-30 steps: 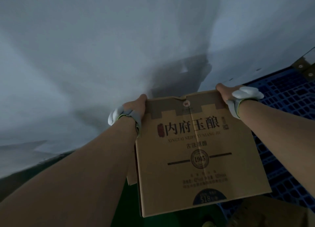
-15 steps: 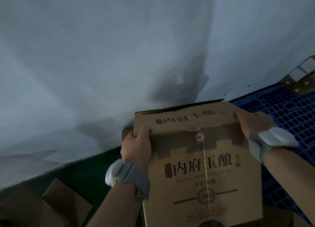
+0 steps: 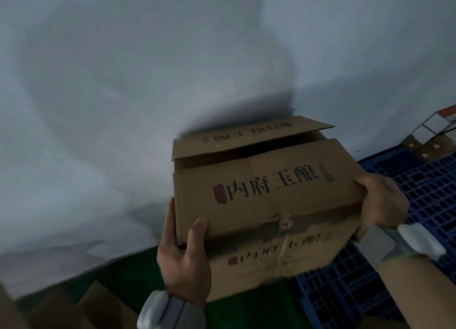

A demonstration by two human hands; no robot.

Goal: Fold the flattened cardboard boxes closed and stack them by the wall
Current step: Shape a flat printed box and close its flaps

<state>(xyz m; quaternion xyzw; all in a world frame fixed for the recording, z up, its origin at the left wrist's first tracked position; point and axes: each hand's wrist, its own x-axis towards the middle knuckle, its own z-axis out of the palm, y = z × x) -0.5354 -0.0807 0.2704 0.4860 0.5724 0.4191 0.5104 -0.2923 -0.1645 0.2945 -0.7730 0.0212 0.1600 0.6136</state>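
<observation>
Brown corrugated cardboard fills the middle of the view: a cardboard box (image 3: 261, 205), printed with large dark Chinese characters and a small red seal mark, is held up in both hands in front of a pale grey wall (image 3: 123, 106). The box is set up into shape, not flat. Its near flap (image 3: 259, 178) lies folded down over the top, while the far flap (image 3: 246, 136) stands partly raised, leaving a dark gap between the two through which the inside shows.

The left hand (image 3: 183, 257) is clamped on the box's near left corner, thumb pressed on the front face and fingers wrapped around the left side. The right hand (image 3: 383, 202) is clamped on the right edge, fingers curled over the corner where the top meets the side. Each wrist carries a grey and white band (image 3: 170, 314).

Below the box, a dark green floor (image 3: 138, 274) runs along the foot of the wall. To the right lies a blue plastic pallet (image 3: 419, 188) with a grid of openings; the box hangs over its left edge. At the far right, beside the wall, sits something of cardboard and white panels, too blurred to name. In the near left corner, more brown cardboard pieces (image 3: 98, 306) lie on the floor. The whole picture is dim and slightly smeared.
</observation>
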